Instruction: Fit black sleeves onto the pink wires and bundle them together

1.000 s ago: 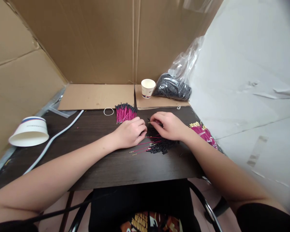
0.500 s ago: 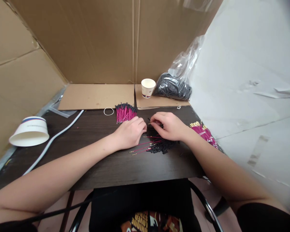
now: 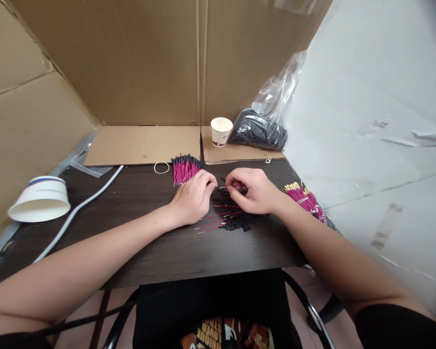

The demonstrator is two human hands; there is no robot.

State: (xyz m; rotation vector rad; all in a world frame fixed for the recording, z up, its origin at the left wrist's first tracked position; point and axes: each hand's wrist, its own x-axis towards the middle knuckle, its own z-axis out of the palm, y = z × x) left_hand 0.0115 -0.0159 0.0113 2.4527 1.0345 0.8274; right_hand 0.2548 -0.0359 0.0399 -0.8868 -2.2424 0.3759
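My right hand (image 3: 252, 190) is closed in a pinch on a thin wire, whose gold tip (image 3: 222, 187) pokes out to the left of the fingers. Facing it, a small gap away, my left hand (image 3: 194, 198) has thumb and forefinger pressed together; anything between them is too small to make out. Below the right hand lies a pile of short black tubes (image 3: 239, 222). Several loose magenta wires (image 3: 212, 224) with gold ends stick out leftward from that pile. Behind my left hand is a bunch of magenta wires with black ends (image 3: 186, 169).
A tied bundle of magenta wires (image 3: 307, 201) lies at the right. Further back are a paper cup (image 3: 221, 132), a plastic bag of black tubes (image 3: 259, 131) and a white rubber band (image 3: 161, 167). A tipped paper cup (image 3: 39, 198) and a grey cable (image 3: 79, 208) are at left.
My left hand has turned, its pinched fingertips rising slightly toward the wire's gold tip. The right hand keeps its grip, with a little more of the gold tip showing.
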